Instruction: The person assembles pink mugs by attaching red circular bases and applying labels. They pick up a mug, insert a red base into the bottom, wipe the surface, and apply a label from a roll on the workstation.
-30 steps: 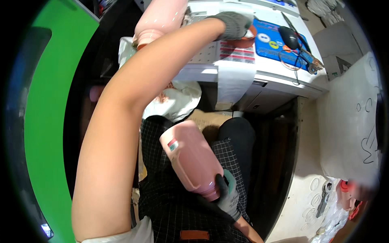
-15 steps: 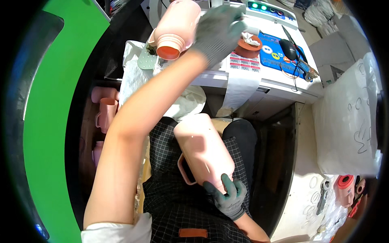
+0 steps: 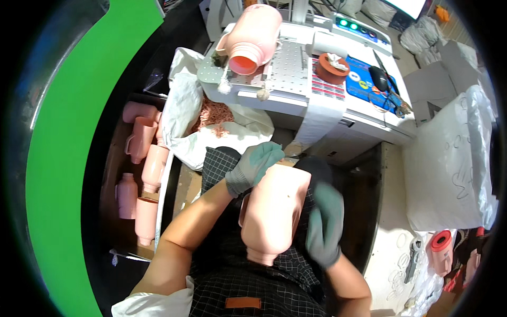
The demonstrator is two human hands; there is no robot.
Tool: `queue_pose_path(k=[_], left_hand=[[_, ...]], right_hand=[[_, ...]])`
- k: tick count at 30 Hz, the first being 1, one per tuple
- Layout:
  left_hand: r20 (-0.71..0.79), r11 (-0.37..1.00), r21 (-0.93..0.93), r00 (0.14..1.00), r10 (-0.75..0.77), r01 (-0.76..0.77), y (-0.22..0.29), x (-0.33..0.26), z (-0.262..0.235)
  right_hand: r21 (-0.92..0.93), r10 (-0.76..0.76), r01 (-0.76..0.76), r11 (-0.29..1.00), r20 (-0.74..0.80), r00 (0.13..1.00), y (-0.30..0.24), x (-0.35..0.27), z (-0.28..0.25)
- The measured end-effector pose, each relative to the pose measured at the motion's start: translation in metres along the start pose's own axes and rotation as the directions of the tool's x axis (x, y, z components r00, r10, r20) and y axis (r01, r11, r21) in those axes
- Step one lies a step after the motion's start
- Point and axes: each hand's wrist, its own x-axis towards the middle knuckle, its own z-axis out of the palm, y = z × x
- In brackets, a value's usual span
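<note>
A pale pink jug (image 3: 274,211) with a side handle lies across my lap on a black checked apron (image 3: 237,280). Its narrow neck points toward me and its broad base faces away. My left hand (image 3: 256,164), in a grey-green glove, is at the left edge of the base, fingers bunched together; anything between them is hidden. To the right of the jug, my gloved right hand (image 3: 326,227) is off it, blurred, with fingers stretched upward. A second pink jug (image 3: 253,39) lies on the work table, its open mouth facing me.
Several pink jugs stand and lie in a box (image 3: 113,227) at left. A white bag (image 3: 185,140) holds pink scraps. On the table (image 3: 296,58) are a label strip (image 3: 325,111), a brown tape roll (image 3: 332,68) and a black mouse (image 3: 377,78). A wrapped white stack (image 3: 443,164) stands at right.
My left hand has come back from the table to the jug's base. My right hand has left the jug's neck and moved right. The jug on my lap now stands straighter, neck nearer me.
</note>
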Motion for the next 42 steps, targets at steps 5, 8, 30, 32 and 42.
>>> queue_pose_path(k=[5, 8, 30, 32, 42], left_hand=[[-0.253, 0.868, 0.458, 0.907, 0.336, -0.193, 0.041, -0.012, 0.029], [-0.47, 0.9, 0.435, 0.843, 0.261, -0.036, 0.034, -0.072, 0.054], [-0.337, 0.583, 0.811, 0.85, 0.406, 0.043, 0.057, 0.033, 0.065], [-0.397, 0.568, 0.814, 0.828, 0.397, 0.118, 0.053, 0.055, 0.052], [-0.219, 0.513, 0.856, 0.851, 0.478, -0.068, 0.059, 0.058, 0.077]], right_hand=[[-0.124, 0.292, -0.276, 0.953, 0.141, 0.946, 0.026, 0.036, -0.001], [-0.295, 0.264, -0.211, 0.932, 0.153, 0.952, 0.006, 0.039, 0.01], [-0.505, -0.128, 0.276, 0.818, 0.308, 0.943, 0.005, 0.006, 0.014], [-0.41, -0.202, 0.299, 0.862, 0.264, 0.943, -0.003, 0.005, 0.011], [-0.468, -0.251, 0.356, 0.809, 0.273, 0.929, 0.008, 0.002, 0.009]])
